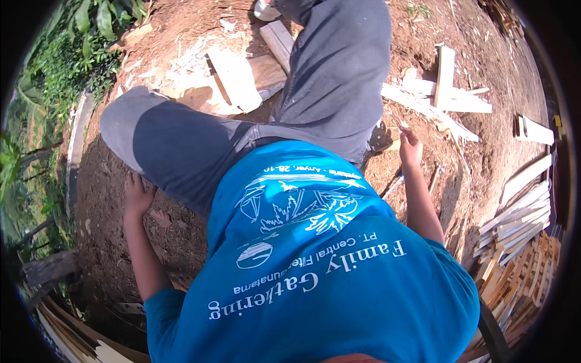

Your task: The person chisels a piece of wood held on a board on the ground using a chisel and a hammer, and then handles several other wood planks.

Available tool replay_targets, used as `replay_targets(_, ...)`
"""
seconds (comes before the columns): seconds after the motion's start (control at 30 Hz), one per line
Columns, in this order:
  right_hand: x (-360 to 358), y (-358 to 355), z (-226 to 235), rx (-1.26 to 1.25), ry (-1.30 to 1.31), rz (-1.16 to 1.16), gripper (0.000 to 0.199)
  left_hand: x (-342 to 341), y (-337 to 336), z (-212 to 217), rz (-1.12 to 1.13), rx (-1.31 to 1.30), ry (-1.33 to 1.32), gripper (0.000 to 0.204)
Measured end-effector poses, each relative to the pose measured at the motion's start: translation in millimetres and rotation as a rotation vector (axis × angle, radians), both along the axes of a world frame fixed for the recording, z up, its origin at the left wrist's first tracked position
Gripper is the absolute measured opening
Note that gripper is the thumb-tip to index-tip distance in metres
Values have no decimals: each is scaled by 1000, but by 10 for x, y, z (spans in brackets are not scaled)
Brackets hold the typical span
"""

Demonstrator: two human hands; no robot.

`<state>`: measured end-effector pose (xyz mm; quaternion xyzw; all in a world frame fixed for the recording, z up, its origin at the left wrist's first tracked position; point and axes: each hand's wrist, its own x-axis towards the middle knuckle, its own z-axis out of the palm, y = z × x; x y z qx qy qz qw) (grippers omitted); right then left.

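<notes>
My left hand point(138, 192) is low beside my bent left leg, its fingers stretched out against the edge of the grey trousers point(181, 136). It holds nothing that I can see. On the other side, my right hand point(411, 147) is raised a little beyond my right thigh, its fingers curled together. A small pale bit shows at the fingertips, too small to name. Close to that hand lie a curved, pale split piece of wood point(433, 113) and a thin stick-like piece point(434, 176) on the ground.
A sunlit pale board point(236, 78) and a thicker plank point(278, 43) lie in front of my legs. Further right is a short upright-looking board point(445, 77) among offcuts. Wood strips point(520, 209) are piled at the right. Green plants point(72, 66) grow at the far left.
</notes>
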<state>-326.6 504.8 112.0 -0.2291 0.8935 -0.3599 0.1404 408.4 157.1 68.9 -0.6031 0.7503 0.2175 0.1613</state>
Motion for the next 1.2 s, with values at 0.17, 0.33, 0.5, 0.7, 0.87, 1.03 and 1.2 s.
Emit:
replay_targets(0.17, 135, 534, 477, 379, 134, -356, 33, -4, 958, -526, -315, 463, 19, 87)
replay_targets(0.33, 354, 899, 118, 630, 39, -385, 61, 36, 1373, -515, -302, 512, -228, 87)
replay_targets(0.5, 324, 1047, 174, 618, 194, -512, 64, 70, 1392, -600, -293, 515, -280, 87)
replay_targets(0.7, -141, 1758, 237, 965, 326, -731, 51, 53, 1558, -726, -255, 525, -293, 87)
replay_targets(0.87, -291, 2156, 68, 999, 173, -793, 50, -53, 1621, -817, -268, 545, -303, 87)
replay_targets(1.03, -290, 1700, -138, 583, 189, -723, 52, -140, 1856, -964, -234, 562, -264, 87)
replay_targets(1.2, 121, 1020, -168, 488, 184, -512, 71, -391, 2056, -1121, -243, 601, -225, 88)
